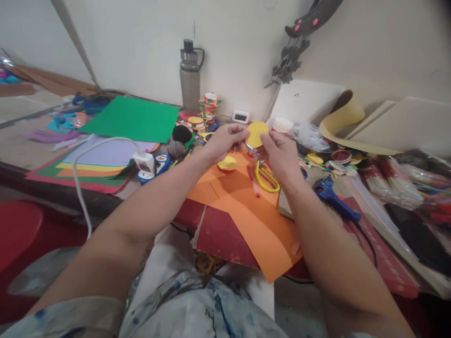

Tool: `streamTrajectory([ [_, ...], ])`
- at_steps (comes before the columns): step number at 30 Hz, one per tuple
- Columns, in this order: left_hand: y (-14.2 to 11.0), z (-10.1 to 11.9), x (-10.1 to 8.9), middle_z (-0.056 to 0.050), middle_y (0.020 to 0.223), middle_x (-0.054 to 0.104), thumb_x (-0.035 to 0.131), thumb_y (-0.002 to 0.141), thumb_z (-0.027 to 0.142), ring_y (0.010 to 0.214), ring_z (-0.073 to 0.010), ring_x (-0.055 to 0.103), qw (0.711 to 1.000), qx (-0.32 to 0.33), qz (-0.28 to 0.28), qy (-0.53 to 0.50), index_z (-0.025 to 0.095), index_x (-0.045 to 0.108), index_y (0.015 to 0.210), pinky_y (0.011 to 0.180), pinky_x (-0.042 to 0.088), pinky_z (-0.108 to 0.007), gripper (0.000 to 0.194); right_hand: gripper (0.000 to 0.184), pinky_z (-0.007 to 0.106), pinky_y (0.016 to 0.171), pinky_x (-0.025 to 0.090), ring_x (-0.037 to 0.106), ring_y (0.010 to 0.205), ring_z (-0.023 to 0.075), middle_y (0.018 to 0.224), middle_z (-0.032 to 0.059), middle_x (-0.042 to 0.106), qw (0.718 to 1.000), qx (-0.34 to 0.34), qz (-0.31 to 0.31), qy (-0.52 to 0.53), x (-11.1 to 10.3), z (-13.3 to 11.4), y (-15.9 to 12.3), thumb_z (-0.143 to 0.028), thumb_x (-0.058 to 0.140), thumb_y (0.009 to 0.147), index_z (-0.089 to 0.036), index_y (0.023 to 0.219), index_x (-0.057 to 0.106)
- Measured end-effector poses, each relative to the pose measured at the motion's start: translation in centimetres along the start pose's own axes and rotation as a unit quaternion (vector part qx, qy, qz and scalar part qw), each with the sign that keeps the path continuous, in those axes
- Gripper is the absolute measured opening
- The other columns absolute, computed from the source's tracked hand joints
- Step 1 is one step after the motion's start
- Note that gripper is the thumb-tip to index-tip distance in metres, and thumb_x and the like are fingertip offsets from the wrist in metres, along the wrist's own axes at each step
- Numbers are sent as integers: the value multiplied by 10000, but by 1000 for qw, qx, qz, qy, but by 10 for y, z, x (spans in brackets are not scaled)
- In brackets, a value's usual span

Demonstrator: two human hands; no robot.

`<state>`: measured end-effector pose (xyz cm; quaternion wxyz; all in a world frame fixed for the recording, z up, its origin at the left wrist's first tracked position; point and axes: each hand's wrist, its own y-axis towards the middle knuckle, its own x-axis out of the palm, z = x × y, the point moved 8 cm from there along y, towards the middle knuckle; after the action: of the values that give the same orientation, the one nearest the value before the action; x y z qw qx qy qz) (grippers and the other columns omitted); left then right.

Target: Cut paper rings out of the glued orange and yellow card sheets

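Note:
A round yellow paper disc (257, 134) is held up above the table between my two hands. My left hand (229, 141) pinches its left edge with thumb and fingertips. At the disc's lower right edge, my right hand (281, 152) grips it between thumb and fingers. Below my hands, a small yellow-topped round piece (227, 163) with a red side rests on orange paper (243, 206). Yellow-handled scissors (267, 178) lie under my right hand, their blades mostly hidden. Beside them is a red pen (252, 180).
A blue glue gun (336, 199) with a cord lies right of my right forearm. Left are stacked coloured sheets (95, 159), a green sheet (132, 118) and a white plug (145, 163) with a cable. A grey bottle (190, 80) stands against the wall near a small clock (241, 116).

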<state>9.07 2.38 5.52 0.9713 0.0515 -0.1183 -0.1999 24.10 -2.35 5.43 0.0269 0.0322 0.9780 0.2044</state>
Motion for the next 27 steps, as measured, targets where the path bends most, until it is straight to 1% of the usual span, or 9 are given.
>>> streamTrajectory([
  [3,-1,-1,3,60,649,616,916,989,176,532,-24,541,998,-33,-17,-54,150,632,783,548,400,-160,352,535,316,598,693,833,774,226,816,29,782,995,27,-12,95,3,0,-1,-783,885,900,-263,961,774],
  [6,-1,-3,4,50,648,624,886,1020,173,533,-29,549,995,-51,-26,-77,141,651,804,551,407,-162,321,556,270,562,654,804,731,186,833,16,791,990,43,-36,131,7,-2,-2,-773,967,820,-263,956,792],
  [10,0,-5,3,45,662,638,872,1025,154,549,-33,560,994,-49,-34,-92,134,671,824,574,430,-168,286,536,240,507,603,771,683,160,849,11,808,987,52,-38,144,8,-3,-3,-767,984,796,-279,913,795],
  [15,0,-7,5,29,678,666,863,1028,147,550,-31,557,991,-53,-61,-102,119,688,818,565,432,-166,275,608,223,484,583,792,695,173,781,-13,778,986,64,-38,152,11,-3,-4,-766,1050,686,-275,913,775],
  [17,0,-9,5,30,685,681,864,1020,133,549,-36,568,990,-53,-67,-111,120,705,871,570,446,-169,218,612,227,502,603,801,713,176,799,-16,787,983,71,-46,161,13,-4,-5,-758,1049,696,-270,925,759],
  [19,1,-10,3,40,693,697,899,987,136,561,-52,595,990,-43,-67,-115,136,729,991,587,469,-182,170,595,236,523,624,797,709,172,814,-15,793,981,80,-57,167,15,-3,-6,-734,1044,720,-264,923,741],
  [21,1,-9,2,47,719,719,977,919,180,588,-70,626,992,-19,-73,-100,161,744,1122,607,485,-200,310,576,235,526,627,780,678,159,801,-22,782,978,94,-59,174,15,-2,-6,-698,1051,730,-260,914,725],
  [23,1,-6,3,39,763,743,1049,849,267,620,-82,646,994,16,-89,-68,175,757,1198,611,475,-217,464,563,225,518,620,768,653,147,779,-33,762,976,105,-55,180,14,0,-6,-663,1059,742,-259,900,701],
  [27,-1,0,8,7,831,750,1069,811,484,694,-104,659,990,69,-120,-13,169,804,1212,656,477,-256,575,589,217,520,621,751,635,128,767,-44,746,975,107,-52,187,13,3,-5,-670,1062,756,-255,890,666],
])
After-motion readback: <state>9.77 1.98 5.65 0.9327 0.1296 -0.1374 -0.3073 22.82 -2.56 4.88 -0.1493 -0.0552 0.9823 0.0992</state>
